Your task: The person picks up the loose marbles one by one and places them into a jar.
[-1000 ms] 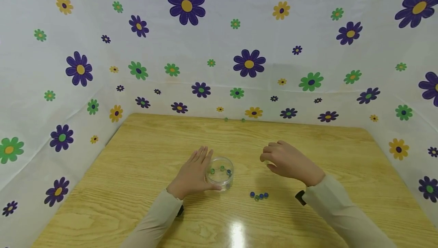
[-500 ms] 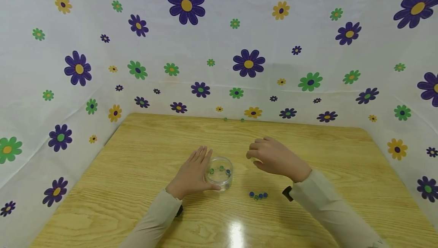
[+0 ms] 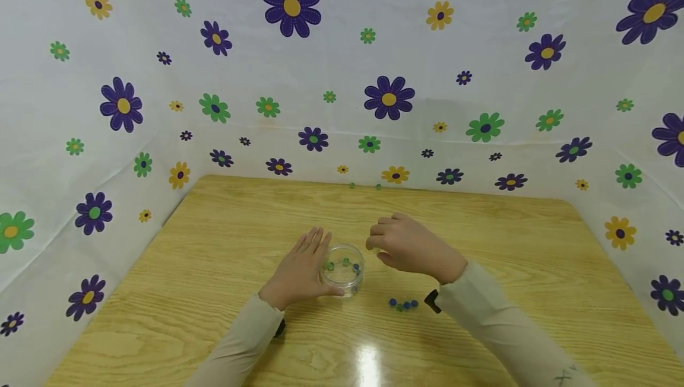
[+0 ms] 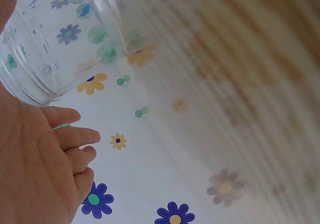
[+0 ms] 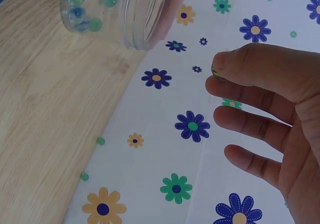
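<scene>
A clear round jar [image 3: 350, 286] stands upright on the wooden table, with several green and blue glass marbles [image 5: 77, 12] in its bottom. My left hand [image 3: 297, 274] rests against the jar's left side, fingers straight, thumb stretched along the front. To the right of the jar, above the table, my right hand [image 3: 412, 248] pinches a small greenish marble [image 5: 215, 74] between thumb and forefinger. Most of that marble is hidden by the fingertips; the other fingers are loosely bent.
Several blue marbles [image 3: 407, 305] and a green one [image 3: 399, 308] lie in a short row right of the jar, nearer the front. Two green marbles [image 5: 100, 141] lie at the table's back edge, against the flowered white cloth [image 3: 320, 66], which also rises at both sides.
My right hand has moved left towards the jar, carrying the pinched marble. The left hand and the jar have stayed in place.
</scene>
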`<state>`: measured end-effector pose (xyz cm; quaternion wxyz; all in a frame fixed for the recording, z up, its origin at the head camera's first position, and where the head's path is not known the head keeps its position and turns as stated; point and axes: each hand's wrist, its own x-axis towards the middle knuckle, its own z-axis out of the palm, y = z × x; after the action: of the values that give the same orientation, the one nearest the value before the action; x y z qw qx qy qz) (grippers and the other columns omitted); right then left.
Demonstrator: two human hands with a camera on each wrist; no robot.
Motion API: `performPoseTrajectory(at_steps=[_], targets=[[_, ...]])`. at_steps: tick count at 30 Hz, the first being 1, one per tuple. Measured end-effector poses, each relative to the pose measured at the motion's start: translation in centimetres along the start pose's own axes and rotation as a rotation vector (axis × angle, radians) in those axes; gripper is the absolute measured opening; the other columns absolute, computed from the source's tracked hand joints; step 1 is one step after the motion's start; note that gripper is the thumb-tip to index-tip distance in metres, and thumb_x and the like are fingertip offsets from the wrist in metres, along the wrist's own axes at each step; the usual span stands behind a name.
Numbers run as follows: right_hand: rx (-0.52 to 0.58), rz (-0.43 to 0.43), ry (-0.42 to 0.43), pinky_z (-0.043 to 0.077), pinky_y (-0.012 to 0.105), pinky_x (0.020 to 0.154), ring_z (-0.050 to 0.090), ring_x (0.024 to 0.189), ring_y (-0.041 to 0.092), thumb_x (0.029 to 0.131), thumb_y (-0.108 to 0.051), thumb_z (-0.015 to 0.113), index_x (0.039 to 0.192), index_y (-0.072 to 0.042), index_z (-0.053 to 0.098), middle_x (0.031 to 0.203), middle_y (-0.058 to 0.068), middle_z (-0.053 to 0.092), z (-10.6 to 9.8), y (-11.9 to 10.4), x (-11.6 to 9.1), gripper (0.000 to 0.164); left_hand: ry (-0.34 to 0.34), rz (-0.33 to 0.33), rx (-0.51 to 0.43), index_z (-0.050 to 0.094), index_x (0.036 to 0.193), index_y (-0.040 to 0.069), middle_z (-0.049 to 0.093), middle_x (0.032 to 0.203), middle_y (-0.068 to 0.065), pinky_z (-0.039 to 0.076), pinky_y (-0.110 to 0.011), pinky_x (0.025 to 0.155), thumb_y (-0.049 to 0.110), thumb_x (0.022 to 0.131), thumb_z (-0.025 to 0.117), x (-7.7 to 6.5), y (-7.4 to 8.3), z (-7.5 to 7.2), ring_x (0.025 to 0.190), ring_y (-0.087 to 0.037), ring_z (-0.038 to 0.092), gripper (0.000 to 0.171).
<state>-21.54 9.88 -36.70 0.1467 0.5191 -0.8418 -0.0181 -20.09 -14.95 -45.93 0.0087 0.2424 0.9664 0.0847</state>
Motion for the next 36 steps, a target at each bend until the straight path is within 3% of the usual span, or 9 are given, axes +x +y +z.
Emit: performPoseTrajectory(at_steps=[36], targets=[[-0.034,-0.077,-0.006,0.053,0.030,0.077,0.063,0.089,0.011,0.079,-0.017,0.074,0.097,-0.019,0.073,0.096,-0.005,0.070,2.5,-2.3,1.8,0.018,-0.002,0.019,0.009,0.016,0.150,-0.001,0.016,0.155,-0.023,0.016,-0.046,0.119,0.072,0.072,0.060,-0.1,0.0,-0.2,0.146,-0.033,0.012,0.115]])
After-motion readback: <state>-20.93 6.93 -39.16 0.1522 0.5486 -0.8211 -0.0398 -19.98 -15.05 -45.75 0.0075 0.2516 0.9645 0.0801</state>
